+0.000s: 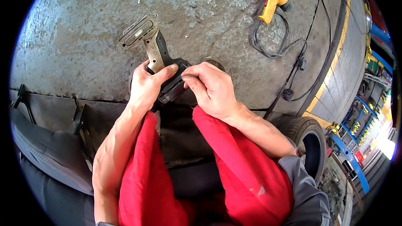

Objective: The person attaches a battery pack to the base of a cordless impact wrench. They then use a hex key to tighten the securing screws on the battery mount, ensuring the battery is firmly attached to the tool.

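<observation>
My left hand (147, 87) grips a pedal assembly (155, 49): a worn metal arm with a ribbed foot pad at its far end and a black plastic housing at the near end. My right hand (211, 88) pinches the near edge of that black housing with thumb and fingertips. Both hands hold the part above my red-trousered knees (234, 163), over a stained concrete floor (83, 25).
A yellow heat gun (273, 1) with a coiled black cable (272, 42) lies at the far right on the floor. A tyre (310, 142) sits at my right. A grey car seat (46, 155) stands at my left. Blue racks (356, 142) line the right edge.
</observation>
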Action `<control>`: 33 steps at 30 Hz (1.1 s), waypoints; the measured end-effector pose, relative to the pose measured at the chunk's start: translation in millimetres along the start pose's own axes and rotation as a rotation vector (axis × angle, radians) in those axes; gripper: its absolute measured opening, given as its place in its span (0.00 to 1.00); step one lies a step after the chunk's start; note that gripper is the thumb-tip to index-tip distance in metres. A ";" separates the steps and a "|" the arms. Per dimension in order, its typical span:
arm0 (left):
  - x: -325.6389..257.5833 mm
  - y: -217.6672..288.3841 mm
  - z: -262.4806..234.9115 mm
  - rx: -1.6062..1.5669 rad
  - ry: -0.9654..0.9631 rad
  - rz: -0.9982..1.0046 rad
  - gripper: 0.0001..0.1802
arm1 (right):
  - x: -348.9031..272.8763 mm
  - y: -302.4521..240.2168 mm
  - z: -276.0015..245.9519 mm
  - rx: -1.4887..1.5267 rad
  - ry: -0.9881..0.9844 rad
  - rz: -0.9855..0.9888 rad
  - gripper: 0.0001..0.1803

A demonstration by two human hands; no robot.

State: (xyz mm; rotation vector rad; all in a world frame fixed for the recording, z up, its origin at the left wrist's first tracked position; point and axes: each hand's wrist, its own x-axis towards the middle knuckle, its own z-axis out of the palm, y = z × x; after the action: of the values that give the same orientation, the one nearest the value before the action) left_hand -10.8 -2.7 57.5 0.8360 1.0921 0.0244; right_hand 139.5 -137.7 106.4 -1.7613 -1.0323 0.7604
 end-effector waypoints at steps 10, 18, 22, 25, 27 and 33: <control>2.5 -4.7 -15.4 -0.141 0.009 -0.140 0.16 | 6.7 20.3 -25.6 0.402 0.103 0.551 0.31; -11.5 19.6 22.0 -0.338 -0.125 0.005 0.21 | -1.0 20.8 -5.6 0.646 0.029 0.562 0.61; -15.5 33.0 42.6 -0.395 -0.048 0.048 0.21 | 15.3 14.8 -19.4 0.684 0.135 0.586 0.56; -12.4 37.3 41.3 -0.421 -0.119 0.010 0.26 | 27.3 18.4 -30.5 0.662 0.150 0.579 0.53; -9.6 35.0 37.5 -0.418 -0.235 0.061 0.29 | 34.9 21.2 -37.0 0.618 0.154 0.598 0.50; -24.7 55.6 39.7 -0.056 -0.303 0.043 0.30 | 59.4 29.4 -69.0 0.648 0.073 0.556 0.42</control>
State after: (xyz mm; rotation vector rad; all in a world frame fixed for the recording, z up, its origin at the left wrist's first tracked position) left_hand 29.0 3.1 118.0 0.7836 0.7857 -0.0349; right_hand 233.3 -119.2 102.2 -1.4746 -0.1756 1.1997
